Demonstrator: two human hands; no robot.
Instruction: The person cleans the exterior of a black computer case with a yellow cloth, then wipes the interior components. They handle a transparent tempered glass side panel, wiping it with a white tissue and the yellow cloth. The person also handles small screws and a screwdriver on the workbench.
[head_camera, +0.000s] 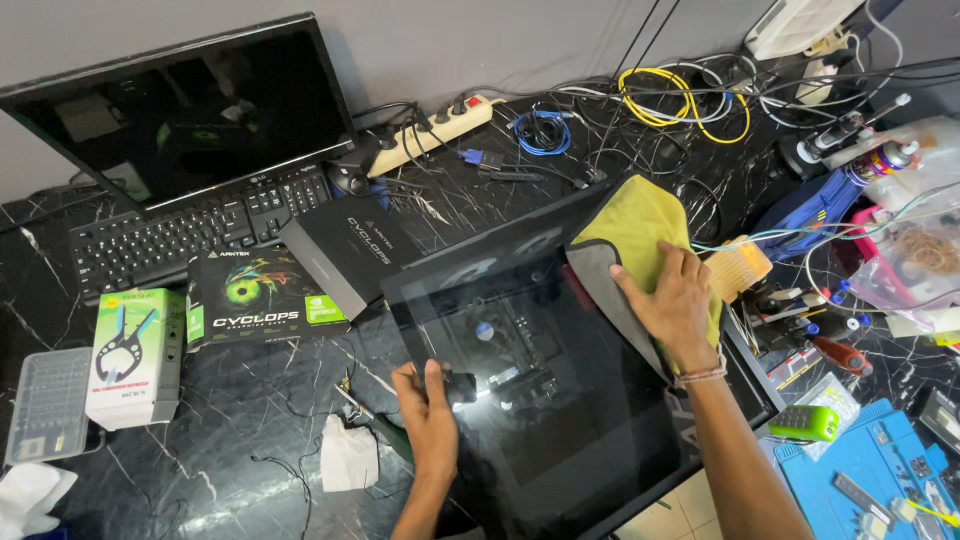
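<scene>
Head view, near edge: the left hand (428, 412) pinches the near-left rim of a dark glass panel (560, 420), thumb on top and fingers curled under, steadying it. The panel lies tilted across the black marble table (240, 450), its lower corner overhanging the edge. A crumpled white tissue (348, 455) lies just beside the left wrist.

Mid-field: the right hand (676, 305) presses flat, fingers spread, on a yellow-and-grey cloth (630, 240) at the panel's far-right corner. For a clean wipe, judged from this pose: keep the palm flat, maintain even pressure, work in overlapping passes, and keep the left-hand pinch on the rim only, off the glass face, to avoid fresh prints.

Containers: a clear compartment box (48, 405) at far left holds small parts too fine to identify. A blue mat (880, 470) at right carries small tools. Clear bags (925, 255) hold rubber bands.

Far field: two product boxes, green (265, 298) and black (350, 250), a keyboard (160, 240), a monitor (180, 110), a power strip (430, 130) and tangled cables (680, 100).
</scene>
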